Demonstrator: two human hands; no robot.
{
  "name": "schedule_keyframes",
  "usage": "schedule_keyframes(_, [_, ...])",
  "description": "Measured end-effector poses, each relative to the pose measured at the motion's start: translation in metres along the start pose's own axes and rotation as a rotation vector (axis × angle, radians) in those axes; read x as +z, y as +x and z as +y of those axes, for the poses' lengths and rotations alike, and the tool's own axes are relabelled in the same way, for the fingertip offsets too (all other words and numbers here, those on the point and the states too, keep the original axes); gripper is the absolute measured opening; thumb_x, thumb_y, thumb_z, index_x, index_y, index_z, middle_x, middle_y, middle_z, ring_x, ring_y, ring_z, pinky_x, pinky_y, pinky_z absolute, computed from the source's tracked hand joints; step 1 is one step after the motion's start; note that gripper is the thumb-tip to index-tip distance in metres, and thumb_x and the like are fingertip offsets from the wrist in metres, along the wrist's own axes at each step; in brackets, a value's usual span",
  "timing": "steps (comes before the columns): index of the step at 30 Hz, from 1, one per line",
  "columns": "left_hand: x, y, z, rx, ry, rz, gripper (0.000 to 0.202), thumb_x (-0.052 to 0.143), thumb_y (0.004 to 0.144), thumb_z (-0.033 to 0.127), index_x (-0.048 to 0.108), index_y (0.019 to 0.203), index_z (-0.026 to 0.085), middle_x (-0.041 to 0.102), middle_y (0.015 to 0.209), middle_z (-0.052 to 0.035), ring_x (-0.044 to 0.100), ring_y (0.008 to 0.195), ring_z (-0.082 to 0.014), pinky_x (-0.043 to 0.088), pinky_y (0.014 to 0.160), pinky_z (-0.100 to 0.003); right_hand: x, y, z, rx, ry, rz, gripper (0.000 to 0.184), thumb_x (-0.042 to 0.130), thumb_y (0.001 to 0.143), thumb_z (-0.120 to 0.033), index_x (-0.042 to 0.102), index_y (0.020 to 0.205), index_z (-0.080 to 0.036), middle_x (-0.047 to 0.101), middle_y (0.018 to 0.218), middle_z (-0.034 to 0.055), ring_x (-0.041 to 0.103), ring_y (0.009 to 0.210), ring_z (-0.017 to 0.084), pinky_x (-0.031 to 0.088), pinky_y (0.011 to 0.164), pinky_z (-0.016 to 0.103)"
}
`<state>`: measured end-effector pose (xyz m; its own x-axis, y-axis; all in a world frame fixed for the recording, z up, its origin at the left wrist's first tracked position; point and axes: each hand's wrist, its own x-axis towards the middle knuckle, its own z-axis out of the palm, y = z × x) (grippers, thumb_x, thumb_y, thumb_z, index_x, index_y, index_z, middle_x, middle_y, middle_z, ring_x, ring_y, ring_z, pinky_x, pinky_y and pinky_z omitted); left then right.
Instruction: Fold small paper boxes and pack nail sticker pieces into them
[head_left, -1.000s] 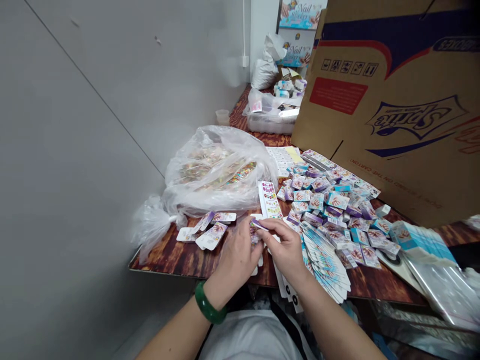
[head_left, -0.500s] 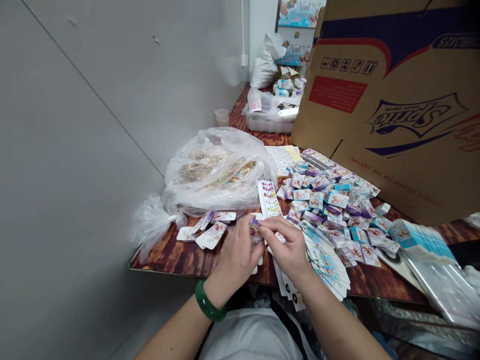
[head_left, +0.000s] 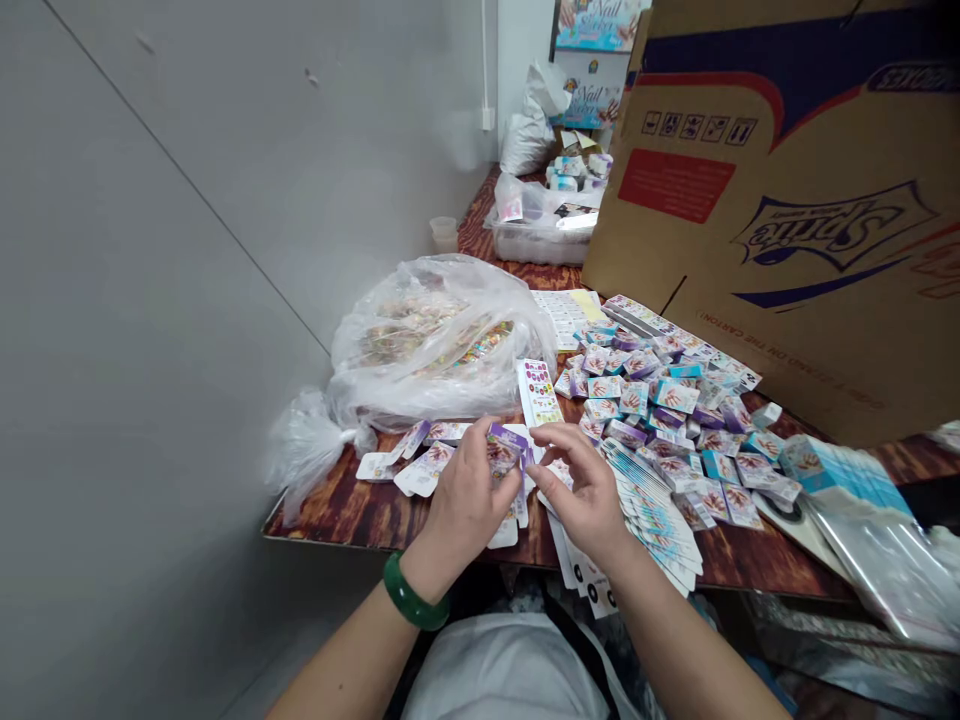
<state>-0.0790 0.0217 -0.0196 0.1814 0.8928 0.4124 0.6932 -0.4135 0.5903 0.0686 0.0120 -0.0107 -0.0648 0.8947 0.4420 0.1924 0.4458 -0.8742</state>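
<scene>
My left hand (head_left: 471,492) holds a small purple and white printed box (head_left: 504,452) between thumb and fingers. Just right of that box is my right hand (head_left: 583,488), its thumb and fingers apart with nothing between them. Beneath and left of my hands lie several flattened purple and white cartons (head_left: 426,468). A strip of nail stickers (head_left: 538,388) lies beyond my hands, and more sticker sheets (head_left: 592,578) show below my right hand. To its right, a fan of blue and white flat cards (head_left: 656,515) is spread on the table.
A tied clear bag (head_left: 442,340) of shiny contents sits left of centre by the wall. A heap of small boxes (head_left: 667,410) covers the right side, below a large cardboard carton (head_left: 780,200). A plastic tub (head_left: 536,240) and a small cup (head_left: 444,233) stand farther back.
My right hand has come away from the small box and its fingers have spread. My left hand keeps its hold, and more of the box's purple edge shows.
</scene>
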Motion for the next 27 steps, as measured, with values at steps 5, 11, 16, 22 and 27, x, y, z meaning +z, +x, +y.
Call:
schedule_keyframes(5, [-0.006,0.003,-0.007,0.003,0.088,-0.041,0.049,0.051,0.079,0.016,0.033,0.124,0.016,0.055,0.116,-0.0143,0.056,0.108,-0.0267,0.047,0.088,-0.039,-0.006,0.003,0.001,-0.154,-0.249,-0.131,0.029,0.055,0.085,-0.020,0.062,0.112,-0.028,0.058,0.109,0.0077,0.055,0.104,0.022,0.044,0.090,0.039])
schedule_keyframes(11, [-0.037,0.021,-0.048,-0.192,0.362,-0.016,0.049,0.054,0.082,0.030,0.040,0.124,0.009,0.058,0.110,-0.0188,0.057,0.103,-0.0324,0.045,0.087,-0.045,-0.043,0.005,0.029,0.407,-0.692,-0.312,0.026,0.060,0.078,-0.024,0.060,0.103,-0.016,0.063,0.101,0.0115,0.059,0.094,0.025,0.044,0.081,0.037])
schedule_keyframes(16, [-0.041,0.023,-0.070,-0.218,0.526,-0.003,0.069,0.059,0.079,0.045,0.037,0.131,0.007,0.056,0.115,-0.0213,0.051,0.109,-0.0372,0.041,0.089,-0.049,-0.041,-0.005,0.044,0.589,-0.941,-0.491,0.043,0.065,0.070,-0.028,0.054,0.109,-0.014,0.060,0.107,0.0165,0.056,0.100,0.030,0.042,0.076,0.036])
schedule_keyframes(22, [-0.033,0.021,-0.055,-0.108,0.419,0.064,0.055,0.054,0.083,0.043,0.043,0.127,0.011,0.057,0.111,-0.0163,0.052,0.105,-0.0323,0.040,0.091,-0.045,-0.029,-0.005,0.049,0.662,-0.875,-0.460,0.038,0.071,0.061,-0.026,0.057,0.095,-0.016,0.064,0.097,0.0144,0.059,0.090,0.030,0.039,0.067,0.033])
schedule_keyframes(27, [-0.033,0.020,-0.038,-0.064,0.199,0.043,0.044,0.054,0.084,0.037,0.049,0.121,0.014,0.058,0.109,-0.0130,0.053,0.105,-0.0274,0.041,0.093,-0.042,-0.043,0.004,0.054,0.716,-0.730,-0.412,0.012,0.065,0.065,-0.020,0.054,0.067,-0.018,0.063,0.071,0.0041,0.058,0.068,0.020,0.036,0.057,0.027])
